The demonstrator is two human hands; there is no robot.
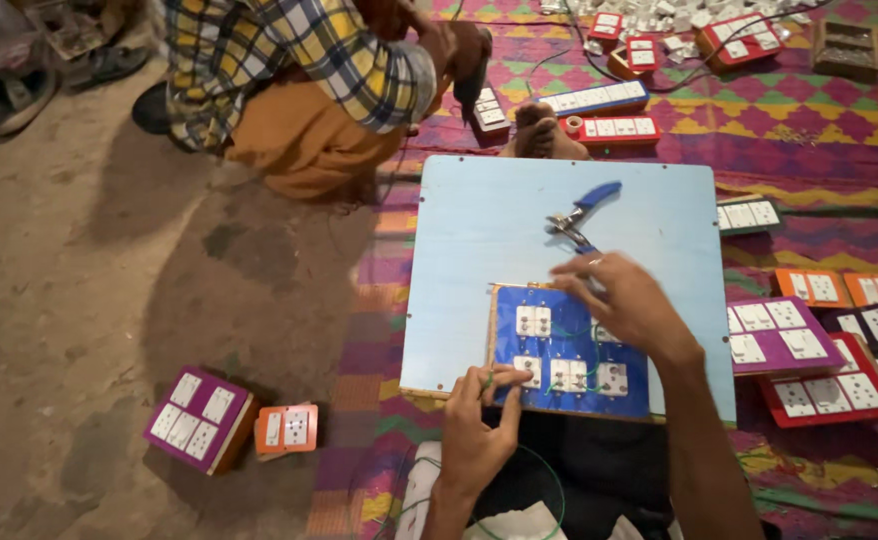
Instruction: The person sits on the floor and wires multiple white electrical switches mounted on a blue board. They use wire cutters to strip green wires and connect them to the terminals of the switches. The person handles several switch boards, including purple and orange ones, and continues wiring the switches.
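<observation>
Patterned mat (839, 195): we see it spread across the floor, carrying the goods, with bare earth to its left.

Pale blue board (479, 250): it lies on the mat before us, its far half bare apart from the pliers.

Co-worker in a checked shirt (299, 60): crouched beyond the board's far left corner.

Blue switch panel (559, 350): it lies flat at the board's near edge, inside face up, with white switch backs and green wire (569, 330) running between them.

Finished switch boards, purple (794, 335), red (839, 390) and orange (814, 288): they lie on the mat just off the board's right edge. Another purple one (197, 418) and a small orange one (287, 430) sit on the earth to the left.

Our right hand (624, 300): it rests on the panel's far right corner, fingers bent down onto it; whether it grasps anything we cannot tell.

Our left hand (479, 425): at the panel's near left corner, fingertips pinching an end of the green wire.

Blue-handled pliers (581, 215): they lie on the board just beyond the right hand, untouched.
</observation>
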